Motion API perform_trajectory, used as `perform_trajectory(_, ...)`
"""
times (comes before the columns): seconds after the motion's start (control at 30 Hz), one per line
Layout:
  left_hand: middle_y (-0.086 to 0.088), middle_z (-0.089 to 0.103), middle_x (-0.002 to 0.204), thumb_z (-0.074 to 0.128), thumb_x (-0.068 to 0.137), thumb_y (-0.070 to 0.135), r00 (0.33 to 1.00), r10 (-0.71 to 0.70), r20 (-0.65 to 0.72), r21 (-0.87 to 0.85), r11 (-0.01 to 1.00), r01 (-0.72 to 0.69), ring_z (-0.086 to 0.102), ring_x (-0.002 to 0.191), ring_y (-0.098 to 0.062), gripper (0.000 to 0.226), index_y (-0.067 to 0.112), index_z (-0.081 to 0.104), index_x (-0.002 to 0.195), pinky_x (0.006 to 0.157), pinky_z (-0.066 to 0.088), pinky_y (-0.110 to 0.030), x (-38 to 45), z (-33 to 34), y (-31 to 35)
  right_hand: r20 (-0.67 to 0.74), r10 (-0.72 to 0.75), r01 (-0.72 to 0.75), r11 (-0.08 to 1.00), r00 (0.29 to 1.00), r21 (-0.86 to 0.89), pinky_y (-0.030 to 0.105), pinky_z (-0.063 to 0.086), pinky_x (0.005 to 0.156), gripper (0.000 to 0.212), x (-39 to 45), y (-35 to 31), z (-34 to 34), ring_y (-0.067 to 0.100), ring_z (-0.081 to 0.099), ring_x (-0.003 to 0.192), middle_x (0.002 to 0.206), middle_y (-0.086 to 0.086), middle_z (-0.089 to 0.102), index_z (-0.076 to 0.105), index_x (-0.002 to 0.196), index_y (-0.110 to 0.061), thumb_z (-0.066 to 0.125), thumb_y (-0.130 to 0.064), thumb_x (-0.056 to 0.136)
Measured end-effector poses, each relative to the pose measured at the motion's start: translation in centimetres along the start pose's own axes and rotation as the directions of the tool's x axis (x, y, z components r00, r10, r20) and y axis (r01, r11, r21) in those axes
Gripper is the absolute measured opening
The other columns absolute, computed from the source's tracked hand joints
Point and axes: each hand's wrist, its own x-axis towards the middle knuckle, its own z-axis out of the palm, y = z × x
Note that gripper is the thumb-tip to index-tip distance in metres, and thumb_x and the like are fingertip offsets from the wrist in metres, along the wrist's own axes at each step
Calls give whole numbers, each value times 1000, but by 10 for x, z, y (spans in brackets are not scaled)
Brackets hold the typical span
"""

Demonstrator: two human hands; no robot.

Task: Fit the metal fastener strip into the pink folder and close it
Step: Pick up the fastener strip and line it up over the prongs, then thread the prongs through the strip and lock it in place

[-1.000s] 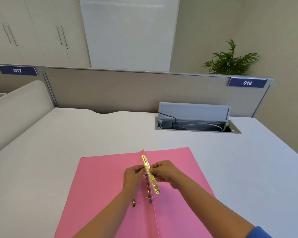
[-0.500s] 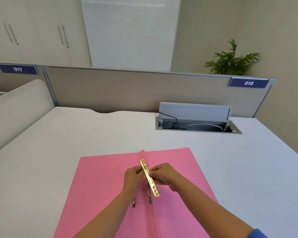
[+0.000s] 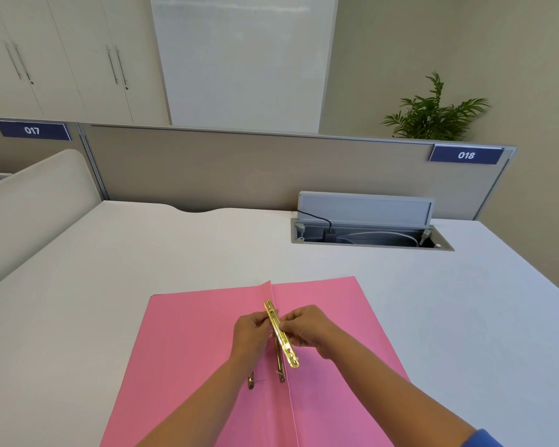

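Head view, lower centre: a brass fastener strip [image 3: 281,333] (thin, stiff, likely slippery) is pinched mid-length by the left hand [image 3: 252,333] and right hand [image 3: 307,327] over the open pink folder [image 3: 191,350].

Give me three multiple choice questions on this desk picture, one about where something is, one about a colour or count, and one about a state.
1. Where does the brass fastener strip sit?
A. Over the folder's centre crease
B. Inside the cable box
C. On the bare desk

2. What colour is the folder?
A. Blue
B. Pink
C. Green

3. What state is the folder in?
A. Closed
B. Standing upright
C. Lying open

Answers:
1 A, the left hand and right hand pinch the strip above the crease.
2 B, both leaves are pink.
3 C, both leaves are spread on the white desk.
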Motion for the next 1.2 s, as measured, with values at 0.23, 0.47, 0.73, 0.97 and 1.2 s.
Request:
perform_trajectory(0.23, -15, 69, 72, 59, 82, 0, 1000, -14, -15, 13, 1000, 14, 58, 70, -23, 41, 30, 71, 58, 81, 54, -49, -2, -1, 2, -4, 6, -6, 1000, 1000, 7, 13, 48, 45, 19, 0, 0, 2, 7, 56, 49, 63, 4, 62, 64, 69, -11, 61, -1, 86)
perform_trajectory(0.47, 6, 71, 61, 61, 81, 0, 1000, -6, -8, 14, 1000, 6, 63, 63, -14, 28, 21, 75, 69, 67, 55, -28, -4, -4, 0, 5, 21, -21, 1000, 1000, 14, 14, 50, 48, 19, 0, 1, 4, 9, 56, 52, 64, 5, 63, 65, 69, -9, 62, 0, 85)
perform_trajectory(0.73, -12, 70, 92, 62, 80, -5, 998, -5, -55, 24, 1000, 7, 65, 87, -25, 22, 1, 67, 101, 88, 53, -40, -9, -18, -4, -7, 22, -22, 999, 1000, 29, 13, 48, 44, 21, 2, 1, 5, 10, 53, 49, 62, 6, 59, 63, 67, -8, 61, 3, 84)
perform_trajectory(0.97, 2, 68, 77, 57, 79, -7, 994, 90, 69, 273, 956, -106, 58, 65, -12, 33, 23, 65, 70, 53, 46, -8, -43, -33, -7, -36, 29, -27, 998, 999, 57, 14, 49, 47, 21, 5, 2, 4, 12, 51, 51, 64, 8, 58, 62, 67, -8, 60, 4, 85)
perform_trajectory(1.2, 10, 68, 65, 64, 76, -5, 985, 68, 160, 210, 972, -101, 56, 58, 2, 33, 27, 70, 69, 60, 47, -11, -74, -30, -16, -30, 44, -41, 994, 999, 97, 13, 50, 44, 16, 5, 4, 8, 11, 51, 50, 64, 8, 58, 64, 70, -5, 62, 3, 85)
